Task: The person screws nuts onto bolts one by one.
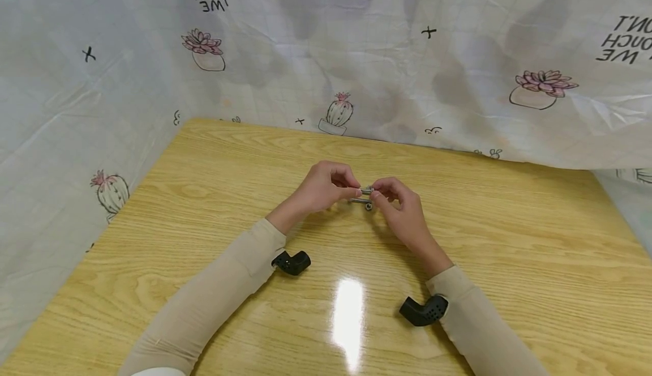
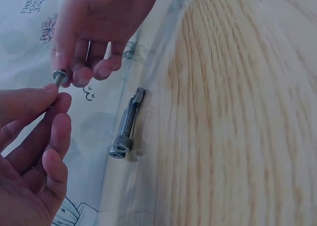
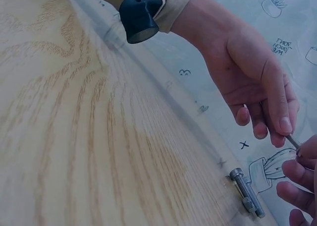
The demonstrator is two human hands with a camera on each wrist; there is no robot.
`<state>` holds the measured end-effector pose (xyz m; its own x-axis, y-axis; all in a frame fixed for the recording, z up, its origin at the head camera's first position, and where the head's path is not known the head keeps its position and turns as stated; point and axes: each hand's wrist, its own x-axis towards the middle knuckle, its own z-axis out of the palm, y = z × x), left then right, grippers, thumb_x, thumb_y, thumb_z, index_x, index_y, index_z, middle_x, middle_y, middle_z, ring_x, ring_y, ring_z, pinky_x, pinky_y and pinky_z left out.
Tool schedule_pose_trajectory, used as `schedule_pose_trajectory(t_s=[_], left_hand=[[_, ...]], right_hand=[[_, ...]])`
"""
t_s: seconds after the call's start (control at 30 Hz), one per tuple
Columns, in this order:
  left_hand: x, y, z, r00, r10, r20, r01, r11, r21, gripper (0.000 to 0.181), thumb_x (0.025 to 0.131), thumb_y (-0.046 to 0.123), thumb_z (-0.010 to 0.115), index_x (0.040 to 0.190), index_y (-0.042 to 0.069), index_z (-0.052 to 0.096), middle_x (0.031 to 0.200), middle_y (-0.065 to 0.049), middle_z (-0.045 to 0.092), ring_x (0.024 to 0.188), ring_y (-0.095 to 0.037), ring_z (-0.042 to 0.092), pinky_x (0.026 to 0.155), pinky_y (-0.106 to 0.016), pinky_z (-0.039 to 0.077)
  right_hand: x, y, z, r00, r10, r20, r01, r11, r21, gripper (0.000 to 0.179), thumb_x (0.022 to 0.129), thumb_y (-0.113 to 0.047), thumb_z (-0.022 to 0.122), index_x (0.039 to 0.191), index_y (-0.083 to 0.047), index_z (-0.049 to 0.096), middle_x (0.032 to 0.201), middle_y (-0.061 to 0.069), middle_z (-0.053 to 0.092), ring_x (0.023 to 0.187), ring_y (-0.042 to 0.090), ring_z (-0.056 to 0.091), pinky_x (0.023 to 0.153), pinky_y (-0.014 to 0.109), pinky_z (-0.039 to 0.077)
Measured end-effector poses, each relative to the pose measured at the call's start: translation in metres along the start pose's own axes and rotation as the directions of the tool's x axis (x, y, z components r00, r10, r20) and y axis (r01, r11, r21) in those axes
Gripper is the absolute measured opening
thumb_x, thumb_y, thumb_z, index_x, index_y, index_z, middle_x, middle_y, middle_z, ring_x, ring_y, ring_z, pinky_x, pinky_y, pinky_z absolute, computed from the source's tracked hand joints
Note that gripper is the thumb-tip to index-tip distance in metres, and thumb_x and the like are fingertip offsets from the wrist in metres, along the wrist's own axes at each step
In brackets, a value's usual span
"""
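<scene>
Between my two hands is a thin metal bolt [image 1: 365, 190], held above the table. My left hand [image 1: 326, 188] pinches its shank [image 2: 58, 82] between thumb and fingertips. With thumb and index finger, my right hand [image 1: 403, 209] pinches the other end, where a round metal ring [image 2: 60, 76] shows; whether it is a nut, a washer or the head I cannot tell. Beneath the hands, socket-head bolts [image 2: 125, 129] lie side by side on the table, with a nut [image 2: 139, 93] at one end. In the right wrist view these bolts [image 3: 247, 192] lie below the left hand [image 3: 257, 87].
The wood-grain table [image 1: 229, 166] spreads around the hands. A white printed sheet [image 1: 356, 53] hangs behind it and along the left side. Black wrist mounts [image 1: 292, 263] sit at both sleeves. Light glares off the table [image 1: 348, 319] near the front.
</scene>
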<state>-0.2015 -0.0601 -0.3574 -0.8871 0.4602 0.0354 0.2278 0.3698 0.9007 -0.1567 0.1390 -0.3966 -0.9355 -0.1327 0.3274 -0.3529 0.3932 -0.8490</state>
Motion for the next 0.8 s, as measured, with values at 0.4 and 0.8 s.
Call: schedule_pose_trajectory(t_s=[0.4, 0.8], left_hand=[[-0.0023, 0.0032, -0.0001, 0.999, 0.024, 0.033, -0.024, 1.0, 0.014, 0.005, 0.083, 0.016, 0.078, 0.081, 0.014, 0.072, 0.086, 0.001, 0.071, 0.074, -0.014, 0.064, 0.062, -0.024, 0.047], [-0.0009, 0.0018, -0.0009, 1.0, -0.007, 0.01, 0.007, 1.0, -0.019, 0.005, 0.083, 0.014, 0.077, 0.082, 0.012, 0.072, 0.083, -0.002, 0.07, 0.075, -0.025, 0.064, 0.057, -0.024, 0.044]], right_hand=[[-0.0006, -0.0013, 0.0007, 0.999, 0.047, 0.003, -0.046, 0.999, -0.017, 0.033, 0.103, -0.026, 0.048, 0.085, -0.002, 0.062, 0.073, 0.015, 0.058, 0.06, 0.015, 0.046, 0.058, 0.026, 0.038], [-0.0009, 0.0006, 0.0006, 0.999, -0.022, -0.03, 0.023, 0.999, 0.025, 0.014, 0.099, -0.015, 0.056, 0.104, -0.005, 0.063, 0.094, 0.008, 0.065, 0.076, 0.016, 0.056, 0.071, 0.022, 0.044]])
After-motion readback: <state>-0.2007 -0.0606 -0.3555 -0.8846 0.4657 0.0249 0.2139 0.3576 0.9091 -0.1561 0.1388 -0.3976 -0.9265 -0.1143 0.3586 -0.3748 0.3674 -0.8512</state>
